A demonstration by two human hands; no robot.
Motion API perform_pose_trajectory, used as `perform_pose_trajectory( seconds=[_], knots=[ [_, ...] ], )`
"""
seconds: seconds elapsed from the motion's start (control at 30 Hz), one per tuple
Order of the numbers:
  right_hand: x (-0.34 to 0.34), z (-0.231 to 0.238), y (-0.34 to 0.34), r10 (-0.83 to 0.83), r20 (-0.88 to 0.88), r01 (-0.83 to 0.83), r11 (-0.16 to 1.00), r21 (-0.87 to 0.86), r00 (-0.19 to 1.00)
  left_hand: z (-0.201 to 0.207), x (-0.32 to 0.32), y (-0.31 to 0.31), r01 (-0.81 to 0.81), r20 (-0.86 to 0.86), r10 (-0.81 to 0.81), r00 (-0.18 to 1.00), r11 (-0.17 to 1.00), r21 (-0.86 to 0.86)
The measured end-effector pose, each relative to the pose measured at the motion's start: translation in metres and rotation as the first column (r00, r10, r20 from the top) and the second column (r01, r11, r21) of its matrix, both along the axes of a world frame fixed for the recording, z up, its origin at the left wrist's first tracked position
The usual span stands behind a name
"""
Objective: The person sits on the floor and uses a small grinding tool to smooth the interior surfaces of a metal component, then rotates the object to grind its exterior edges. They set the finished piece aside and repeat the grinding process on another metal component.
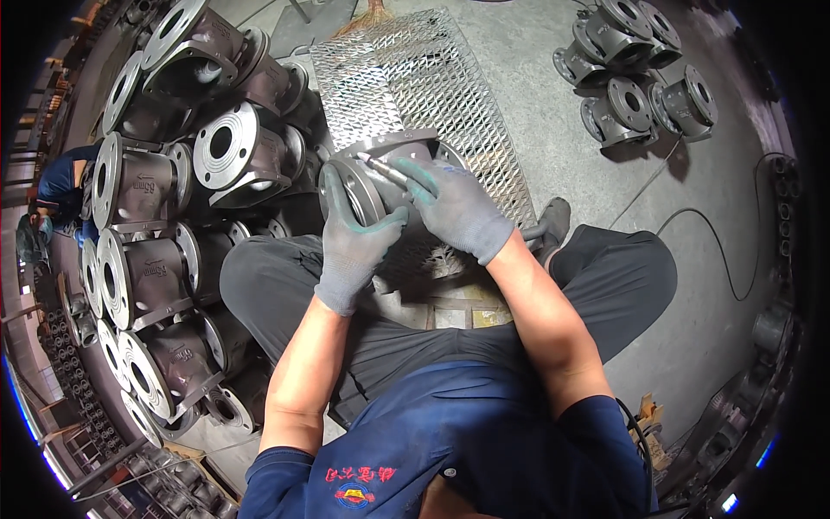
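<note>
Between my knees, a grey cast-metal flanged valve body (pixel 373 192) rests with its round opening turned to the left. My left hand (pixel 356 246), in a grey glove with green on the fingers, is closed around the edge of the flange, the thumb near the bore. A slim, silver pen-shaped tool (pixel 381 168) lies across the flange rim, its tip pointing up and left. My right hand (pixel 462 206), gloved the same way, grips this tool from the right. Whether the tip touches the metal I cannot tell. My right fingers and wrist hide part of the casting.
Stacked valve bodies (pixel 143 272) rise close on my left. A patterned metal mesh sheet (pixel 432 78) lies ahead. More valve bodies (pixel 624 108) stand on the floor at the far right. A dark cable (pixel 731 281) curves over the right floor. Another person (pixel 62 186) bends at the far left.
</note>
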State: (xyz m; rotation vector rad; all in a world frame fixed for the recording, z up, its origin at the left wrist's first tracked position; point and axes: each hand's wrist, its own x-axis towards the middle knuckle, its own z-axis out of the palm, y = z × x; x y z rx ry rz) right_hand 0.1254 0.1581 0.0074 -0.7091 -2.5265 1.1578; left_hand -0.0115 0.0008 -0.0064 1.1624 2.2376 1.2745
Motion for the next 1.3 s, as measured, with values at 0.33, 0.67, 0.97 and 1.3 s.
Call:
perform_pose_trajectory(
  seconds=[0.33, 0.67, 0.97, 1.3],
  knots=[
    [0.002, -0.001, 0.014, 0.03, 0.015, -0.032, 0.993, 0.117, 0.999, 0.008, 0.0, 0.002, 0.052, -0.036, -0.051, 0.998, 0.999, 0.01],
    [0.026, -0.003, 0.02, -0.282, -0.202, 0.173, 0.886, -0.431, 0.938, 0.008, 0.001, 0.003, 0.101, -0.05, -0.102, 0.993, 0.994, -0.029],
    [0.107, 0.003, 0.004, -0.436, 0.097, 0.374, 0.614, -0.695, 0.895, 0.019, 0.003, 0.004, 0.082, 0.012, -0.081, 0.997, 0.992, -0.1],
    [0.12, -0.032, -0.011, -0.304, 0.039, 0.277, 0.797, -0.537, 0.952, 0.025, 0.003, 0.002, 0.198, 0.226, -0.175, 0.958, 0.977, -0.084]
  ],
)
